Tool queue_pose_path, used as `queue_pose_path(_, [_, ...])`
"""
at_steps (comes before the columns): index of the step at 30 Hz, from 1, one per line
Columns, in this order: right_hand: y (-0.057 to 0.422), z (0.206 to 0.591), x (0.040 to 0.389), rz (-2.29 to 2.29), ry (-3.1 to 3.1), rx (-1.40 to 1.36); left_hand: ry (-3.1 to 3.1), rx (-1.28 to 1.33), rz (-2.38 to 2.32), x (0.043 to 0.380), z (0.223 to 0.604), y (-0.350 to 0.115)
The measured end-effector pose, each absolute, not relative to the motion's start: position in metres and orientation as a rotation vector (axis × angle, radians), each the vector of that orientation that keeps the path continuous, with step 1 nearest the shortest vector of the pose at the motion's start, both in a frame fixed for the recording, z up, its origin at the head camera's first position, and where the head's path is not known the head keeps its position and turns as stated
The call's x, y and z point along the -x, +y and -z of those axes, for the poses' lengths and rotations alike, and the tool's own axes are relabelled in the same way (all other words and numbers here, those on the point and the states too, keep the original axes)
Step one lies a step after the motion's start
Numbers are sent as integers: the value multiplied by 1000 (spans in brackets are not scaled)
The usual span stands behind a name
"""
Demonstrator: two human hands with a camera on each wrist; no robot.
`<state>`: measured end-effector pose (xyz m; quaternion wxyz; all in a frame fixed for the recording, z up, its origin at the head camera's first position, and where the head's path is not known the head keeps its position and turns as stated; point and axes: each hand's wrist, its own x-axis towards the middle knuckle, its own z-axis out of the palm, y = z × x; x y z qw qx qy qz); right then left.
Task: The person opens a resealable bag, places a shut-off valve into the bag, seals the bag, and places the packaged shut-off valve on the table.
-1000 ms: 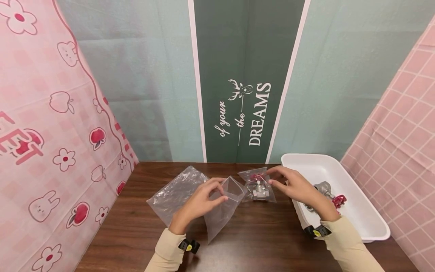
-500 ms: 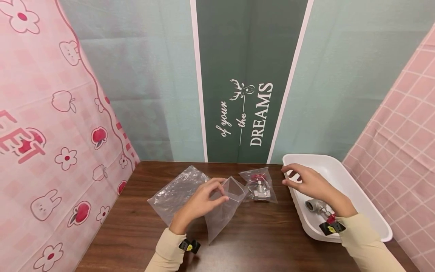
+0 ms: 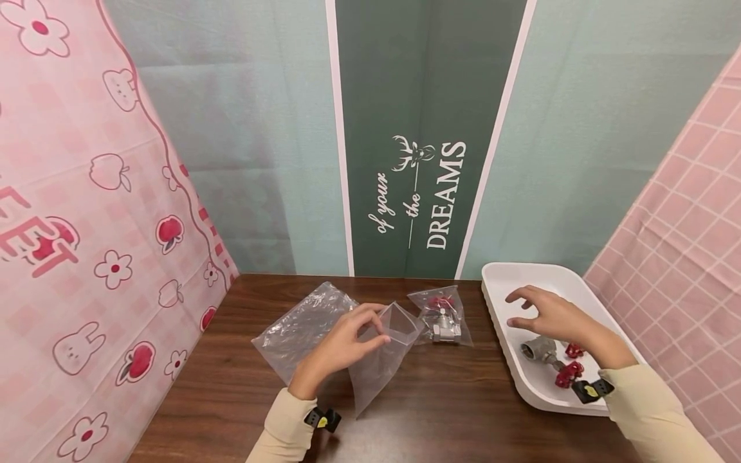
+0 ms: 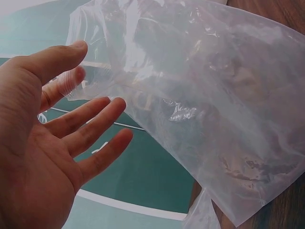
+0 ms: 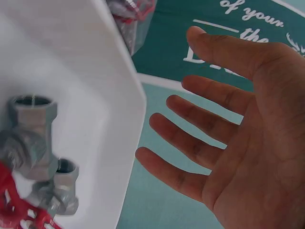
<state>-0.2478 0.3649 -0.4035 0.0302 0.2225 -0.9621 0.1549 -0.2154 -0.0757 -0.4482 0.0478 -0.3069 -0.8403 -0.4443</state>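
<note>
In the head view my left hand (image 3: 347, 337) is at the mouth of a clear plastic bag (image 3: 376, 373), thumb and forefinger apart. The left wrist view shows the forefinger behind the edge of the plastic bag (image 4: 190, 95) and the other fingers loosely spread. My right hand (image 3: 556, 318) is over the white tray (image 3: 602, 308), fingers apart and holding nothing. Below it in the tray lie grey metal valves (image 3: 538, 349) with red handwheels (image 3: 570, 374). The right wrist view shows two valve bodies (image 5: 35, 129) beside the spread right hand (image 5: 238, 124).
A valve in a clear bag (image 3: 444, 325) lies on the brown wooden table (image 3: 428, 411) between the hands. Another crumpled clear bag (image 3: 312, 315) lies left of the left hand. A green printed curtain (image 3: 428, 96) stands behind, with pink cloth walls either side.
My right hand has let go of the bagged valve and moved right, over the tray. The left hand and its bag stay where they were.
</note>
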Motion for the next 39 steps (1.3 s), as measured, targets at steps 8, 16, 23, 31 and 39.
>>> queue_pose_path(8, [383, 409, 243, -494, -3050, -662, -2573, 919, 1340, 215, 449, -76])
queue_pose_path(16, [401, 416, 243, -444, -3094, -723, -2579, 919, 1339, 215, 448, -77])
queue_pose_path(23, [414, 421, 244, -461, -3232, -691, -2569, 932, 1329, 214, 448, -77])
queue_pose_path(31, [421, 426, 250, -432, -3282, -698, -2561, 939, 1319, 215, 448, -77])
queue_pose_path(39, [423, 437, 249, -480, -3328, -662, -2571, 930, 1319, 215, 448, -78])
